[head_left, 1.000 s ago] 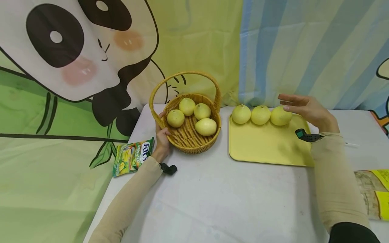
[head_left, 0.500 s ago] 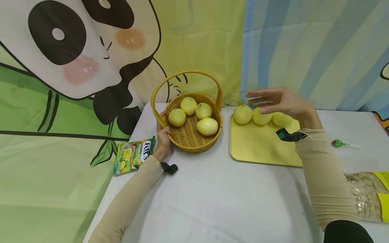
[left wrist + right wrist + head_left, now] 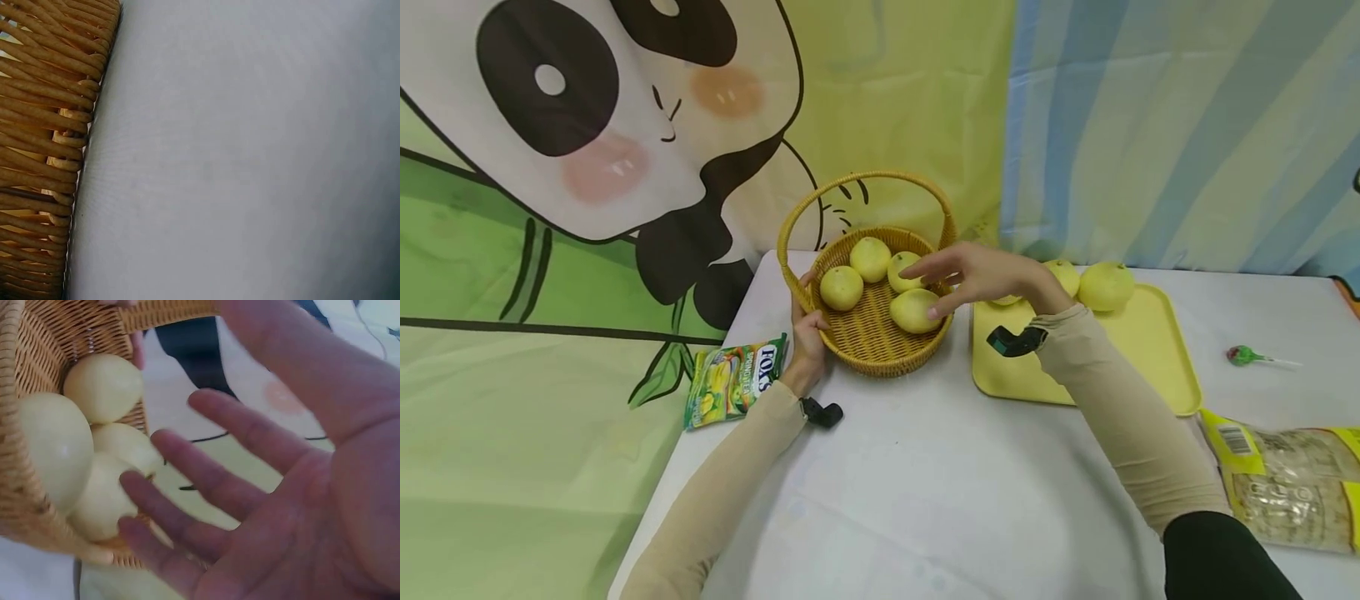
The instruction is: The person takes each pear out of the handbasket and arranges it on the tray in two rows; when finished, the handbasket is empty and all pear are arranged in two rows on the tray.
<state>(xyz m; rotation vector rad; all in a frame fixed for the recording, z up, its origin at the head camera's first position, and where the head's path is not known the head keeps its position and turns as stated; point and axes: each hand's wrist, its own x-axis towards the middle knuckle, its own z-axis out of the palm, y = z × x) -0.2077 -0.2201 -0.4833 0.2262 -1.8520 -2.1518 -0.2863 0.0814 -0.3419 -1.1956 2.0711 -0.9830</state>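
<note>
A wicker basket [image 3: 880, 354] with a tall handle holds several pale yellow-green round fruits [image 3: 914, 311]. My left hand [image 3: 807, 342] grips its left side, thumb on the rim. Over the basket's right edge reaches my right hand [image 3: 992, 275], fingers spread and nothing held. The right wrist view has the palm and parted fingers of this hand [image 3: 262, 506] beside the fruits [image 3: 103, 387]. Only the basket's woven wall [image 3: 44, 125] and white cloth show in the left wrist view.
Right of the basket lies a yellow tray [image 3: 1157, 358] with fruits [image 3: 1107, 287] along its back edge, one partly hidden by my right arm. A lollipop [image 3: 1243, 356] and clear packages [image 3: 1292, 483] lie farther right. A Fox's candy bag [image 3: 733, 382] is at left.
My right hand has moved left from above the tray's fruits to the basket, staying empty with its fingers extended. The left hand keeps its hold on the basket.
</note>
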